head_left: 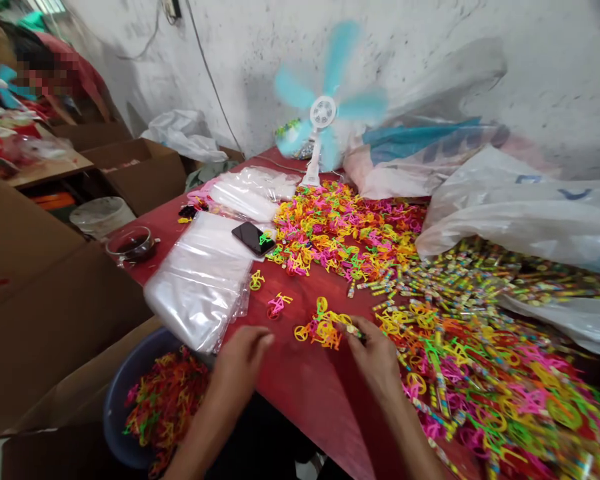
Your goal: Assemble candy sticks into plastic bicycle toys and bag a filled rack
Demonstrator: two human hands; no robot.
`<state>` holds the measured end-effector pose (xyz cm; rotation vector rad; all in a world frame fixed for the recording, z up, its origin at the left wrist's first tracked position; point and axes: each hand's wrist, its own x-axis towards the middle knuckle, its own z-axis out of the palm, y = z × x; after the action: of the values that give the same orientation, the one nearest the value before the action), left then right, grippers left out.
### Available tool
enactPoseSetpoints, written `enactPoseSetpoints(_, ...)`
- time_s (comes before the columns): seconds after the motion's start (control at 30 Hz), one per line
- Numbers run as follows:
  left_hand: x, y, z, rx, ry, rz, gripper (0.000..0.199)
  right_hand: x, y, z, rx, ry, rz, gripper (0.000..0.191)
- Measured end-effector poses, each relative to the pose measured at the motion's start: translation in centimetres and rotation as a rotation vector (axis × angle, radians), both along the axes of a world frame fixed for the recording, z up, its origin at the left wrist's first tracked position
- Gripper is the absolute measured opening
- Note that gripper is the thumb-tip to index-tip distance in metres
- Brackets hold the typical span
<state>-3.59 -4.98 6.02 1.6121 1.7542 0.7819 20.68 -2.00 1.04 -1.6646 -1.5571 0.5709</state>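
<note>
My right hand (375, 357) is closed, with a small striped tube (355, 331) pinched at its fingertips. Those fingertips are beside a little cluster of yellow and orange plastic bicycle-shaped pieces (326, 329) on the red table. My left hand (243, 355) hovers by the table's front edge, fingers curled together; whether anything is inside them is hidden. Beyond it lie a pink bicycle-shaped piece (279, 304) and a yellow one (256, 280). A large heap of such pieces (330, 223) spreads behind, with another pile (505, 393) at right and many striped tubes (460, 273) between.
Clear plastic bags (195, 280) lie at left under a phone (253, 237). A spinning fan (323, 112) stands at the back, a glass cup (133, 245) at the left edge. Below is a blue basin (113, 400) of pieces, beside cardboard boxes (35, 300). Another person (75, 67) bends far left.
</note>
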Motion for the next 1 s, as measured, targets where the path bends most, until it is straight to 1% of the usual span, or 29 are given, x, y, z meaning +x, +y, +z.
enactPoseSetpoints(0.07,3.9,0.8,-1.2,-0.068,-0.308,-0.067,0.029,-0.3,-0.7,0.5,0.063,0.122,-0.071,0.033)
enactPoseSetpoints(0.1,5.6,1.2,-1.6,-0.111,-0.429,-0.083,0.032,-0.5,-1.1,0.7,0.102,0.169,-0.106,0.032)
enactPoseSetpoints(0.17,8.1,1.6,-2.0,-0.093,-0.581,-0.067,0.036,-0.7,-1.6,0.8,0.161,0.228,-0.132,0.030)
enactPoseSetpoints(0.23,9.3,1.9,-2.1,-0.070,-0.676,-0.088,0.042,-0.9,-1.9,0.5,0.154,0.256,-0.130,0.028)
enactPoseSetpoints(0.33,9.8,2.0,-2.0,-0.119,-0.774,-0.132,0.036,-1.3,-1.9,0.3,0.082,0.322,-0.175,0.029)
enactPoseSetpoints(0.4,9.9,2.1,-2.0,-0.155,-0.829,-0.077,0.038,-1.8,-1.8,0.4,0.056,0.407,-0.204,0.032)
enactPoseSetpoints(0.5,10.1,2.4,-2.1,-0.197,-0.901,0.050,0.043,-2.7,-1.9,0.9,0.018,0.571,-0.192,0.035)
enactPoseSetpoints(0.57,10.3,2.6,-2.2,-0.212,-0.909,0.080,0.044,-3.2,-2.1,1.2,-0.010,0.693,-0.207,0.036)
enactPoseSetpoints(0.67,10.6,2.6,-2.3,-0.270,-0.862,0.034,0.047,-3.9,-2.8,1.4,-0.009,0.873,-0.266,0.037)
enactPoseSetpoints(0.73,10.7,2.4,-2.3,-0.283,-0.853,0.006,0.045,-4.2,-3.4,1.5,-0.028,0.929,-0.271,0.038)
enactPoseSetpoints(0.8,10.7,2.1,-2.1,-0.220,-0.896,0.045,0.034,-4.4,-4.0,1.6,-0.100,0.900,-0.207,0.037)
enactPoseSetpoints(0.87,10.5,1.9,-1.8,-0.150,-0.959,0.114,0.026,-4.3,-4.6,1.7,-0.172,0.802,-0.101,0.035)
enactPoseSetpoints(0.9,10.3,1.8,-1.7,-0.150,-0.983,0.129,0.025,-4.2,-4.8,1.7,-0.185,0.739,-0.048,0.033)
enactPoseSetpoints(0.93,10.2,1.7,-1.5,-0.171,-0.998,0.120,0.024,-4.0,-5.0,1.8,-0.182,0.674,0.000,0.031)
enactPoseSetpoints(1.0,9.7,1.5,-1.4,-0.238,-0.997,0.043,0.022,-3.4,-5.4,1.8,-0.152,0.565,0.077,0.027)
